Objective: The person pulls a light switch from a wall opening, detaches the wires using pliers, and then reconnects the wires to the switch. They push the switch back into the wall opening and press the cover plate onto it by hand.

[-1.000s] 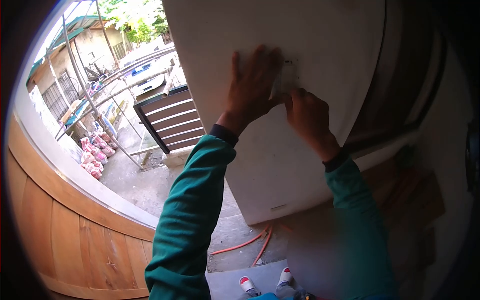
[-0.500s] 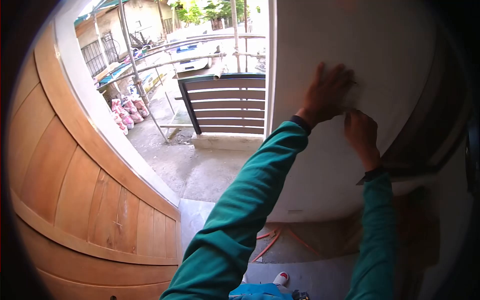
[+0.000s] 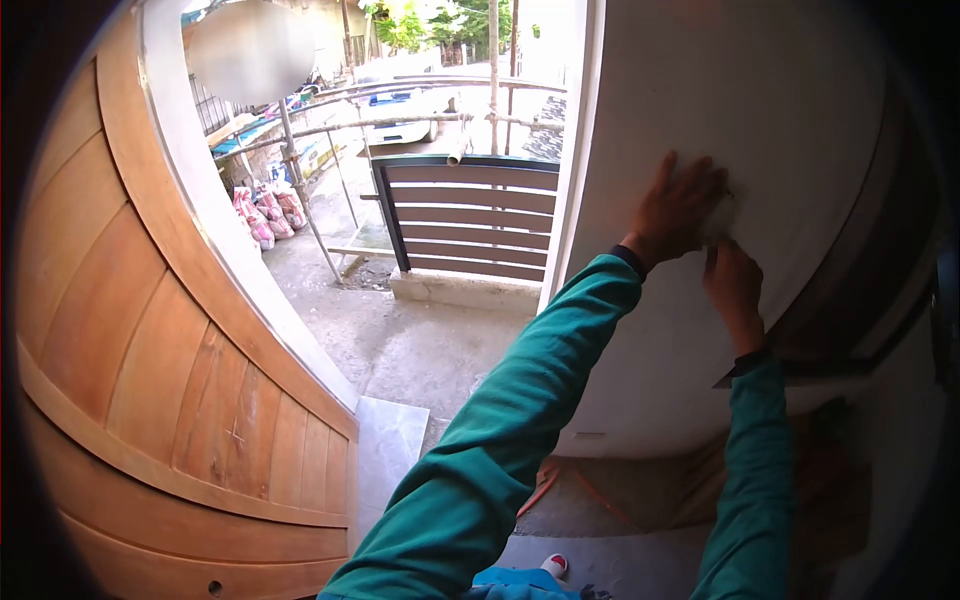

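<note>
My left hand [image 3: 682, 212] lies against the pale wall [image 3: 660, 350] with its fingers stretched out and the thumb apart. Just below and to the right, my right hand [image 3: 735, 290] is closed, its fingertips pinched close to the wall. What they hold is too small and dark to make out. Between the two hands is a small, light, blurred patch [image 3: 722, 217] on the wall, with a tiny dark spot at its upper edge. Both arms reach forward in green sleeves [image 3: 500, 400].
At left stands a wooden panelled door [image 3: 150, 350]. Through the doorway are a slatted gate [image 3: 470, 220], metal scaffold pipes [image 3: 290, 155], filled sacks [image 3: 268, 213] and a parked car [image 3: 400, 120]. Orange tubing [image 3: 540, 487] lies at the wall's foot. A dark-edged recess [image 3: 860, 290] is at right.
The view has shifted slightly, so the doorway and wall sit further right and lower. My left hand stays flat on the wall, and my right hand stays pinched beside it.
</note>
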{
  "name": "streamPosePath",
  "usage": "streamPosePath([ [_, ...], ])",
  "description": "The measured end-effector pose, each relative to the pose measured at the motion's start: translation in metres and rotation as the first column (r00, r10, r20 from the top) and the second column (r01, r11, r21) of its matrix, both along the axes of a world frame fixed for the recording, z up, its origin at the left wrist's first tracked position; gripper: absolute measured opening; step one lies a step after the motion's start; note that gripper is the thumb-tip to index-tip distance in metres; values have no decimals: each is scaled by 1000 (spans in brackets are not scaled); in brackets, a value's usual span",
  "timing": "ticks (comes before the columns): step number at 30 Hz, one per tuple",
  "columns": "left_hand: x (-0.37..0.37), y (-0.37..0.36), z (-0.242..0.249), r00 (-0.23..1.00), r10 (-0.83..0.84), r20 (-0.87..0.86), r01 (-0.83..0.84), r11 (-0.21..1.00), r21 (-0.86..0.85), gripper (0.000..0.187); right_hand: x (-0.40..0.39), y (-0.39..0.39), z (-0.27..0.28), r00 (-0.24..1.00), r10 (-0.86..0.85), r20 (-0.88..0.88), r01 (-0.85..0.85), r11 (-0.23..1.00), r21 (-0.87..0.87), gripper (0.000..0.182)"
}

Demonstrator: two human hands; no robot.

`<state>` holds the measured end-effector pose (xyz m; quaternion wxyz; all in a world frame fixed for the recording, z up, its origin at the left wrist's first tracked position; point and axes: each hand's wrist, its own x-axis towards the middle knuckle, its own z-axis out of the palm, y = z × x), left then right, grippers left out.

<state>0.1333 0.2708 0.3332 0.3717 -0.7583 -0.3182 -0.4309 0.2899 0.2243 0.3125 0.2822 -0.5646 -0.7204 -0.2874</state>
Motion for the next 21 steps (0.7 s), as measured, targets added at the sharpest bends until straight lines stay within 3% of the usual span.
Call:
streamPosePath([
  [4, 1, 0, 0, 999, 29, 24, -31, 998, 55, 80, 0, 0, 3, 997, -72, 40, 77, 989, -128, 22],
  [7, 1, 0, 1, 995, 96, -31, -96, 995, 27, 79, 2, 3, 1, 1000, 22, 1, -22, 1000, 23, 21],
  [9, 3, 1, 0, 997, 74, -5, -74, 992, 102, 79, 1, 2, 3, 992, -121, 42, 126, 983, -137, 20],
  [10, 4, 1, 0, 998, 70, -3, -70, 992, 101, 79, 0, -1, 3, 991, -126, 44, 131, 982, -137, 20],
  [12, 5, 1, 1, 995, 99, -2, -98, 984, 147, 77, -2, -6, 3, 998, 9, -60, -6, 998, 58, 22],
  [16, 6, -5, 6, 996, 93, -1, -92, 992, 84, 75, 7, 4, -4, 992, -116, 51, 119, 992, -45, 21],
  [18, 5, -6, 6, 999, 23, 24, -25, 996, 86, 54, 4, 2, -2, 1000, 16, -3, -15, 995, 96, 23],
  [19, 5, -3, 6, 1000, 13, 23, -15, 996, 84, 54, 5, 5, -3, 1000, 6, -4, -5, 996, 94, 23],
  [21, 8, 5, 3, 999, 44, 28, -46, 995, 93, 72, 8, 15, -9, 996, -85, 32, 86, 996, -10, 23],
])
